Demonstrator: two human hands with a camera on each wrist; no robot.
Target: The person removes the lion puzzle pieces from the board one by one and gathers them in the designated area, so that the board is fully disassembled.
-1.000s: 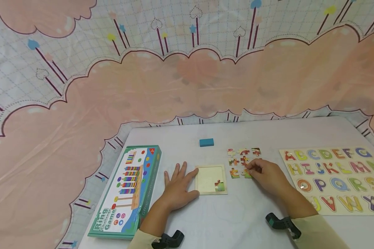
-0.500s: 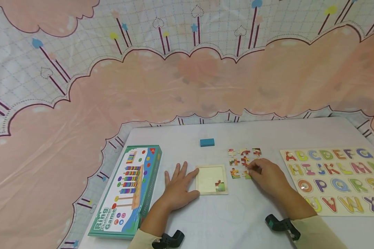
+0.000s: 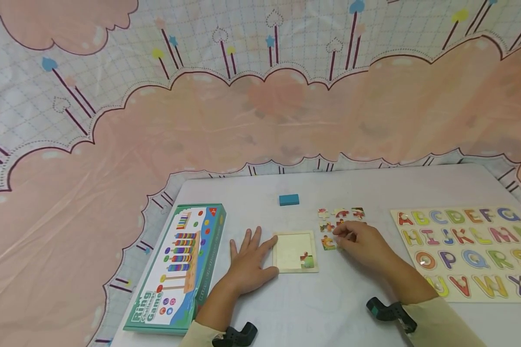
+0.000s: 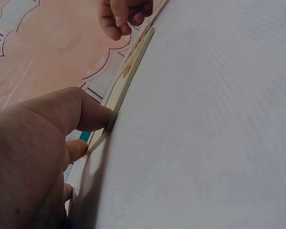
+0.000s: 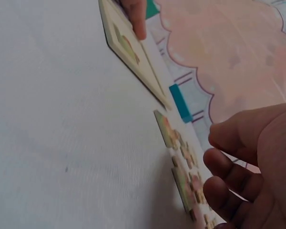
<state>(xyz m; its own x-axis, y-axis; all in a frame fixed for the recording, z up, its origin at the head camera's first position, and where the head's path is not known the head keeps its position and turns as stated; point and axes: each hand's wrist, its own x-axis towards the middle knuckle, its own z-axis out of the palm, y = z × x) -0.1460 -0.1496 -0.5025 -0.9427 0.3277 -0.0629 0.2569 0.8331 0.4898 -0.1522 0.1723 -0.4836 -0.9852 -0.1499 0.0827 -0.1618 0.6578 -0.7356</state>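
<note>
My left hand lies spread on the table, with thumb and index finger touching the left rim of a small square wooden puzzle tray. One jigsaw piece sits in the tray's lower right corner. Right of the tray lie loose jigsaw pieces in rows. Above them hovers my right hand, hiding some from the head view. The right wrist view shows its loosely bent fingers apart from the pieces, and no piece between them is visible.
A green ring game box lies at the left. Behind the tray is a blue block. An alphabet board lies at the right. A patterned cloth hangs behind the white table.
My right hand has shifted left over the jigsaw pieces, covering more of the lower and middle rows. The left hand stays in place at the tray.
</note>
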